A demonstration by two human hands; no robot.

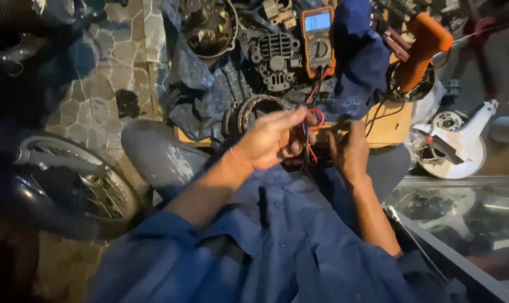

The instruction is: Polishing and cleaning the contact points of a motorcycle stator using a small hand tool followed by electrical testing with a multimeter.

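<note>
**Both hands close around thin test leads above the lap**

The left hand (274, 140) is curled, its fingers pinched on a bundle of thin red and black wires (308, 147) that hangs between the two hands. The right hand (349, 147) sits just beside it, fingers bent inward toward the same wires; whether it grips them firmly cannot be told, as the fingertips are hidden. A small red ring-shaped part (316, 118) shows just above the left hand's fingertips, touching or very near the wires.

The wires run up toward an orange digital multimeter (318, 40), which lies face-up with its screen lit, well beyond the hands. Beside the meter, on its left, rests a dark metal alternator housing (274, 59) with vent slots, on crumpled blue cloth (198, 90). A round stator-like part (253, 109) lies just past the left hand. An orange-handled tool (420, 53) lies to the right, above a white disc-shaped machine part (453, 146). A spoked wheel (91, 185) stands at the left on a stone-patterned floor (97, 73). The person wears a blue shirt (288, 247).
</note>
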